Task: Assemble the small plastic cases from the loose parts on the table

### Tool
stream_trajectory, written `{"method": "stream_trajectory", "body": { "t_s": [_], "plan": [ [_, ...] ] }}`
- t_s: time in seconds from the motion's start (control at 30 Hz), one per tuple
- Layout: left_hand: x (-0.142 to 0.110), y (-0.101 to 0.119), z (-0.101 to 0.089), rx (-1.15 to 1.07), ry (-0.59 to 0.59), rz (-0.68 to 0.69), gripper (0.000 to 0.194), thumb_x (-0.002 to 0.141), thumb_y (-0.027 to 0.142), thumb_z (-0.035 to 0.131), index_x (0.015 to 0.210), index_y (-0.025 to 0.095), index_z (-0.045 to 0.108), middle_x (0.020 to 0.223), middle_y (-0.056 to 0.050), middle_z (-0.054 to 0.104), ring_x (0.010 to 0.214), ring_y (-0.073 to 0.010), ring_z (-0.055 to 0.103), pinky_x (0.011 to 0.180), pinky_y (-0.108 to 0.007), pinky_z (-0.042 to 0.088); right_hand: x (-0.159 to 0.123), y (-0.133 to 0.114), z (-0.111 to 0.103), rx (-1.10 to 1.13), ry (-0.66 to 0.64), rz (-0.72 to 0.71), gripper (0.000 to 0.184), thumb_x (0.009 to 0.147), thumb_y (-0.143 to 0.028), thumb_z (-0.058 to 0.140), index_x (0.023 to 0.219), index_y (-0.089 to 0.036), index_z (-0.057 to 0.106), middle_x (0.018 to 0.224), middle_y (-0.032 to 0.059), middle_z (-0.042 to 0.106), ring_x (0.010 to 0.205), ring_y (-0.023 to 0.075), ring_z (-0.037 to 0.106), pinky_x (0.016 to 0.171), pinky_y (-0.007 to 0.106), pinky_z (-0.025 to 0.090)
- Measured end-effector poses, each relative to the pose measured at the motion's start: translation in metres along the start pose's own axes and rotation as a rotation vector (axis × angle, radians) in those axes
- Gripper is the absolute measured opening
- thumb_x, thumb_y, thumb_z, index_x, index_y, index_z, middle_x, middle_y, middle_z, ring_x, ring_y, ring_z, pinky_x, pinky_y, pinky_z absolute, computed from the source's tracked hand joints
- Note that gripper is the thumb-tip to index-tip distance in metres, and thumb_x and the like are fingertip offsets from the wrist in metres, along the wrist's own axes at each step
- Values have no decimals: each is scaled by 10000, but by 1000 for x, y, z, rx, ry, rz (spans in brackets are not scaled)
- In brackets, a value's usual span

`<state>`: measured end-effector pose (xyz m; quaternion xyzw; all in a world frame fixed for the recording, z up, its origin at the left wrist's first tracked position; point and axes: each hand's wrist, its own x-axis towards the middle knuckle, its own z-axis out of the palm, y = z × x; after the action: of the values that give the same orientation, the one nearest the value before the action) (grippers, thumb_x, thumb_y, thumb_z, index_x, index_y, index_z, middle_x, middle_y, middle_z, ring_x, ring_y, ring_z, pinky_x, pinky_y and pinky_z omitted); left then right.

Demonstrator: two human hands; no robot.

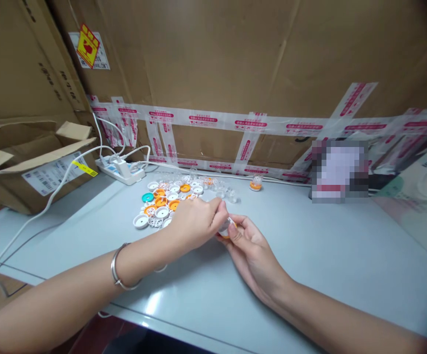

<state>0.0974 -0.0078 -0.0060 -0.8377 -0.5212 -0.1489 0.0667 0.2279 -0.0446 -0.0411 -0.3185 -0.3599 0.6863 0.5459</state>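
Between my hands, above the grey table, is a small round piece (225,231) with a clear dome and an orange rim. My right hand (248,241) grips it from the right, thumb on its near side. Closed fingers of my left hand (198,219) press on its upper left, and they partly hide it. To the left lies a group of loose parts: white round caps (141,221), orange caps (160,201), a teal cap (147,197) and clear domes (231,195). A similar domed piece with an orange and white base (256,183) stands upright farther back.
A large taped cardboard box (213,73) forms the back of the grey table (309,236). At left are an open carton (32,167), a white power strip (123,169) and a trailing white cable (51,196). A blurred-out object (340,172) and a plastic bag (419,191) stand at right.
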Motion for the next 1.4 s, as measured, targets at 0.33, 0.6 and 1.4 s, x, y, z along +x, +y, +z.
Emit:
{"method": "stream_trajectory", "body": {
  "t_s": [0.33, 0.6, 1.4],
  "plan": [
    [5, -18, 8, 166, 270, 502, 331, 884, 276, 269, 683, 175, 511, 452, -5, 565, 364, -159, 491, 399, -254, 243, 3, -3, -10, 31, -105, 121, 184, 760, -324, 680, 840, -186, 589, 716, -11, 665, 707, 132, 617, 757, 287, 464],
    [14, -31, 8, -383, -107, 362, 494, 930, 512, 142, 952, 180, 507, 746, -45, 630, 621, -162, 571, 560, -266, 402, 15, -3, -13, 197, -109, 379, 152, 855, -245, 545, 841, -130, 644, 761, 66, 697, 651, 115, 640, 645, 214, 492],
    [11, -17, 10, -1477, -72, -49, 250, 759, 232, 650, 990, 149, 604, 951, -42, 609, 860, -138, 566, 750, -257, 459, 22, -16, -17, 283, -71, 310, 356, 964, -241, 321, 887, -121, 647, 730, 68, 690, 676, 105, 659, 677, 184, 530]
  ]
}}
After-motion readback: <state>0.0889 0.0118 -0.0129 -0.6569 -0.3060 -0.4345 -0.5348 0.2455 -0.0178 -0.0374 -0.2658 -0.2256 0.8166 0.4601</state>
